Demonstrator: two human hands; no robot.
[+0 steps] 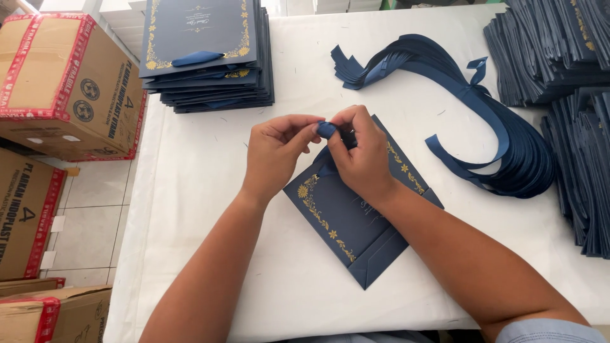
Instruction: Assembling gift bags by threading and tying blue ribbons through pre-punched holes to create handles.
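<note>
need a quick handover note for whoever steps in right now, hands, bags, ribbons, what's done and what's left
Left hand: fingers pinch the blue ribbon handle at the top of the flat navy paper bag.
Right hand: grips the same ribbon from the other side, resting over the bag's top edge.
Bag lies flat at mid-table on the white table.
Done: stack of bags with ribbon handles at far left.
Left: this bag's ribbon is in hand, not settled; loose cut ribbons to the right, more flat bags piled at the right edge.
</note>
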